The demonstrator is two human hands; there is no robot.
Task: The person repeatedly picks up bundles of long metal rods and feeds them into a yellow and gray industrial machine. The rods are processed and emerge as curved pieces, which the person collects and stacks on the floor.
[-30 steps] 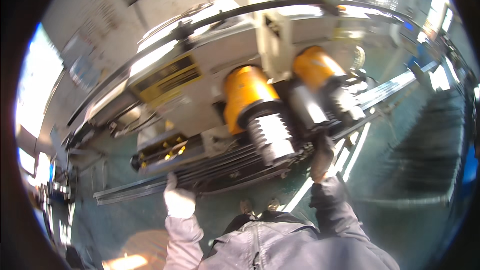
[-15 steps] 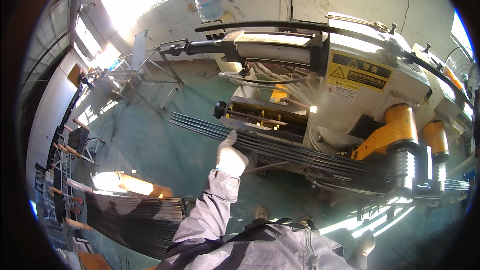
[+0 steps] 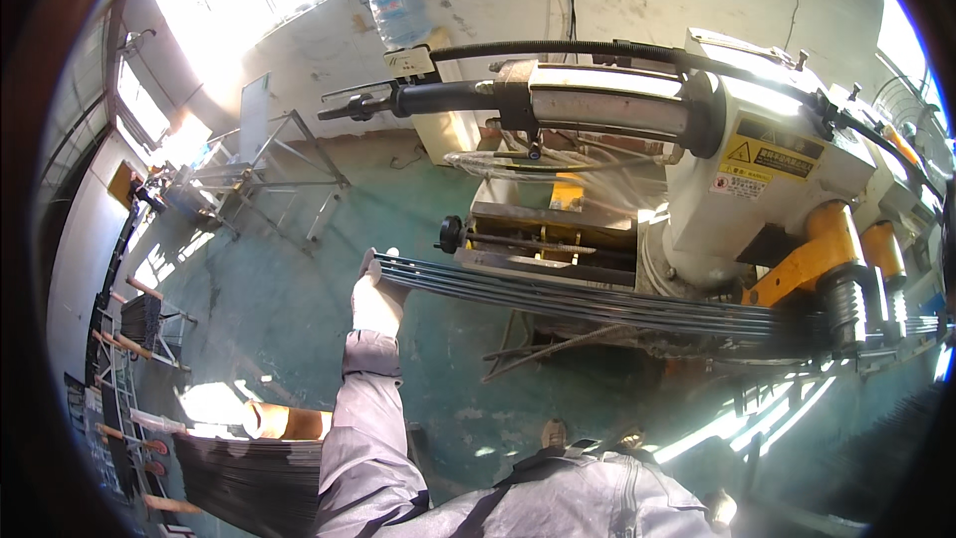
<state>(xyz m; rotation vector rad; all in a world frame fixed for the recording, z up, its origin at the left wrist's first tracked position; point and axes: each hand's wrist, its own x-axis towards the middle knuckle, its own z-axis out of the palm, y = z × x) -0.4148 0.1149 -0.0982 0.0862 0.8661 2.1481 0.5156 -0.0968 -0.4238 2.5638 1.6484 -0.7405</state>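
Observation:
A bundle of long, thin dark metal rods (image 3: 558,301) runs across in front of me, its right part passing under the machine's yellow arms. At the rods' left ends is my left hand (image 3: 378,301) in a pale glove, closed around the tips, with some fingers hidden behind them. My right hand (image 3: 719,510), also gloved, hangs low beside my body at the lower right, away from the rods. Its fingers are too indistinct to read.
The pale machine (image 3: 767,159) with a long cylinder (image 3: 607,100) stands beyond the rods. Its yellow arm (image 3: 807,264) reaches over them. More dark rods (image 3: 249,478) lie stacked at the lower left, beside racks with orange-brown rollers (image 3: 289,421). A metal frame (image 3: 289,174) stands farther back.
My left hand has slid left along the rods to their ends, and those ends now sit slightly lower and farther right. My right hand has dropped lower. The view has shifted.

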